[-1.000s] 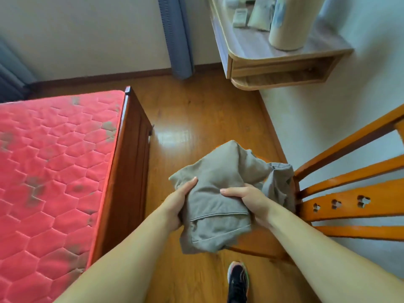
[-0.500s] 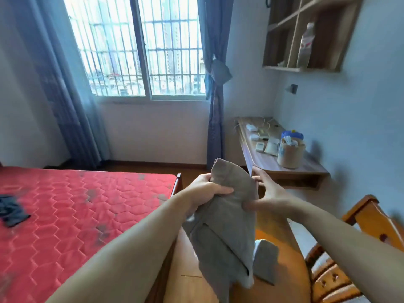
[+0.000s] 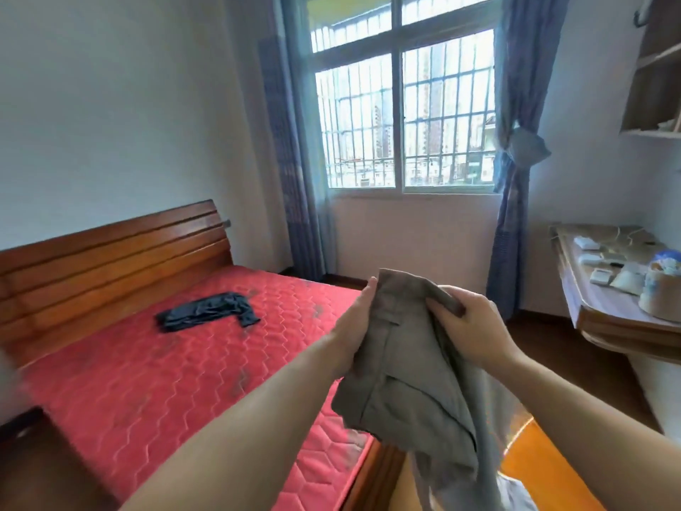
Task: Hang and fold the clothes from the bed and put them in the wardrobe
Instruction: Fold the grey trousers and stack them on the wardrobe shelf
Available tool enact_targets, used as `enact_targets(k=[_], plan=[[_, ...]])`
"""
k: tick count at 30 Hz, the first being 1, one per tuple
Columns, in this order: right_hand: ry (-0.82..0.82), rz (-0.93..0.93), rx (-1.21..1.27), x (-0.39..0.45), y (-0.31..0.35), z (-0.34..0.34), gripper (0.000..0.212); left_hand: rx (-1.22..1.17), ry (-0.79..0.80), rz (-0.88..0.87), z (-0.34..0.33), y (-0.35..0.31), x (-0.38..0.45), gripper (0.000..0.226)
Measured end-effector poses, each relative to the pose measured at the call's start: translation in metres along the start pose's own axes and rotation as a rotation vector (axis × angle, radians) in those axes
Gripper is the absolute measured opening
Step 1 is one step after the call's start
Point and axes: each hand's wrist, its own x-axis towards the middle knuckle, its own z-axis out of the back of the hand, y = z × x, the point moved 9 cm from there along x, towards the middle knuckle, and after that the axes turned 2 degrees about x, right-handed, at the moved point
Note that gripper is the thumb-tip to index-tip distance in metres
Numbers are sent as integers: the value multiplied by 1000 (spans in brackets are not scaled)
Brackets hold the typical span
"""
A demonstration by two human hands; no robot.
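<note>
Both hands' grip on grey garment [image 3: 405,366] (dark garment [image 3: 208,311] on bed [image 3: 147,381])

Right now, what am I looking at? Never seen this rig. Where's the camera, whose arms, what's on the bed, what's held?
There is no machine here: a person wears one wide-angle camera on the head, so the single view looks forward and down along their own bare arms. The left hand and the right hand both grip a grey-brown garment, which hangs crumpled between them in the air above the bed's edge. On the red mattress lies one dark garment, near the wooden headboard. At the right, a wall-mounted desk carries small items. No wardrobe is in view.
</note>
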Motion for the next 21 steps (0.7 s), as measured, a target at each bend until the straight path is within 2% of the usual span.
enact_targets(k=[2, 5, 9, 11, 14, 18, 21], plan=[[-35, -64, 102, -1, 11, -13, 12, -3, 34, -15, 11, 0, -22, 58], [-65, -201, 292, -9, 38, -45, 19, 80, 62, -67, 45, -11, -67, 40], [-65, -481, 705, -21, 77, -105, 20, 290, 86, -116, 115, -24, -121, 45], [-49, -561, 827, -26, 105, -140, 20, 315, 95, -118, 154, -26, -143, 54], [-48, -649, 879, -30, 148, -193, 16, 269, 38, -177, 220, -30, -171, 73], [55, -683, 878, -31, 211, -279, 21, 281, 62, -247, 304, -41, -221, 62], [51, -706, 938, -35, 242, -340, 25, 417, 111, -248, 355, -51, -248, 77]])
